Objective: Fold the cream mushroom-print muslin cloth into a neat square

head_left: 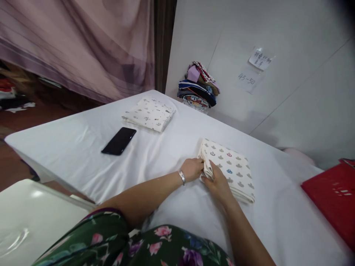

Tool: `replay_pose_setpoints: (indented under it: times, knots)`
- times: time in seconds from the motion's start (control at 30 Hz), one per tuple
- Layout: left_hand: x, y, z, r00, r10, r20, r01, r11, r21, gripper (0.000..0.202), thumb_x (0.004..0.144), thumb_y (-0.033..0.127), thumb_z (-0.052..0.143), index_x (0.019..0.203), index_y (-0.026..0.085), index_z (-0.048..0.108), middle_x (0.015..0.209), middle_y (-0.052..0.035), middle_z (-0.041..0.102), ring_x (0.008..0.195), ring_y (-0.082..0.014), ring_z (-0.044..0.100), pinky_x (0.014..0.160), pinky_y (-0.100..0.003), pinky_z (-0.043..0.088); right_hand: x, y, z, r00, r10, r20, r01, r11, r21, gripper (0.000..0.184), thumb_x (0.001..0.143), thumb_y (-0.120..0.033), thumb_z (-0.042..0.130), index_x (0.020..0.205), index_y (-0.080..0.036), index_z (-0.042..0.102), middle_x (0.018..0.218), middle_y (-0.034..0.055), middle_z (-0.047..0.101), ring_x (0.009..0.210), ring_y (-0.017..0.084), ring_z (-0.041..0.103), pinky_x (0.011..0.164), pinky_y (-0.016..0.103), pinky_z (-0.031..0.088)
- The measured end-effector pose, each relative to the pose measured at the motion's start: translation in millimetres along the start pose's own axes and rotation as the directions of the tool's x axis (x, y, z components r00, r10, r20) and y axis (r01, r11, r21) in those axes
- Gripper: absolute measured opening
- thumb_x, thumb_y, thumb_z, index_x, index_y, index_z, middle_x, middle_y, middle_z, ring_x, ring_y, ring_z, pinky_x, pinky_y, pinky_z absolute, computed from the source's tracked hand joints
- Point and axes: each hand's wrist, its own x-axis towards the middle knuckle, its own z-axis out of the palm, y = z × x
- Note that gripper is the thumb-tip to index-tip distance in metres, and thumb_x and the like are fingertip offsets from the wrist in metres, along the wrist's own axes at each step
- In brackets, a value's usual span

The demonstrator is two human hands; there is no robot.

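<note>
A folded cream cloth (234,162) printed with grey shapes and a few red and blue ones lies on the white-covered table (166,155). My left hand (192,169), with a silver bracelet at the wrist, is closed on the cloth's left edge. Gripping the same edge from the near side is my right hand (219,183), its thumb and fingers around a bunched fold. The fingertips of both hands are partly hidden by the cloth. Farther left lies a second folded cream cloth (149,113) with small dark prints, touched by neither hand.
A black phone (119,141) lies left of my hands. Behind the table's far edge rises a stack of folded clothes (197,88) against the wall. A red bag (332,199) sits at the right edge, and a white plastic chair or stool (41,218) stands at the lower left.
</note>
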Motion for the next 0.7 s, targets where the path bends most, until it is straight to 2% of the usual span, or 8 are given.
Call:
replay_pose_setpoints:
  times: [0.17,0.23,0.3,0.4,0.57,0.7]
  knots:
    - [-1,4,-3.3,0.986,-0.159,-0.055,0.15,0.978,-0.148,0.022,0.083,0.03,0.047,0.103,0.022,0.052,0.094,-0.0012,0.062,0.086,-0.0151,0.059,0.067,-0.024,0.043,0,1,-3,0.986,0.145,-0.083,-0.128,0.974,0.19,0.046,0.078,-0.029,0.049,0.124,-0.021,0.051,0.115,0.0055,0.059,0.104,0.024,0.054,0.091,0.038,0.041]
    - [-1,4,-2.0,0.978,-0.199,-0.061,0.186,0.969,-0.164,0.022,0.081,0.033,0.049,0.1,0.021,0.051,0.092,-0.0006,0.062,0.082,-0.0149,0.059,0.064,-0.024,0.042,1,-1,-2,0.975,0.178,-0.13,-0.147,0.965,0.219,0.044,0.076,-0.028,0.049,0.119,-0.02,0.055,0.11,0.0039,0.062,0.098,0.023,0.055,0.089,0.036,0.042]
    - [0,4,1.3,0.98,-0.19,-0.06,0.179,0.972,-0.154,0.019,0.081,0.037,0.049,0.09,0.021,0.054,0.092,-0.0005,0.061,0.083,-0.0149,0.059,0.064,-0.024,0.042,2,-4,-2,0.963,0.206,-0.176,-0.16,0.957,0.241,0.044,0.075,-0.027,0.049,0.117,-0.019,0.056,0.106,0.0035,0.063,0.094,0.023,0.056,0.086,0.034,0.043]
    - [2,5,7.5,0.976,-0.215,-0.038,0.208,0.969,-0.137,0.026,0.079,0.045,0.049,0.086,0.021,0.056,0.095,-0.0013,0.06,0.084,-0.016,0.059,0.065,-0.025,0.043,2,-11,-2,0.955,0.228,-0.189,-0.172,0.947,0.272,0.042,0.076,-0.028,0.047,0.116,-0.018,0.057,0.101,0.0039,0.064,0.088,0.022,0.057,0.081,0.033,0.045]
    - [9,10,11.7,0.929,-0.371,-0.013,0.368,0.924,-0.103,0.044,0.073,0.05,0.052,0.105,0.02,0.049,0.101,-0.0062,0.059,0.082,-0.0218,0.061,0.064,-0.031,0.045,1,-14,-2,0.952,0.213,-0.221,-0.152,0.953,0.263,0.04,0.075,-0.029,0.048,0.113,-0.02,0.059,0.101,0.0026,0.064,0.091,0.023,0.056,0.081,0.032,0.045]
    - [14,10,10.7,0.915,-0.403,-0.002,0.401,0.91,-0.101,0.038,0.073,0.047,0.049,0.099,0.019,0.051,0.097,-0.0076,0.062,0.08,-0.0242,0.062,0.063,-0.033,0.045,0,-10,1,0.955,0.206,-0.215,-0.143,0.951,0.275,0.042,0.075,-0.029,0.047,0.114,-0.018,0.058,0.099,0.0039,0.064,0.086,0.023,0.057,0.079,0.033,0.045]
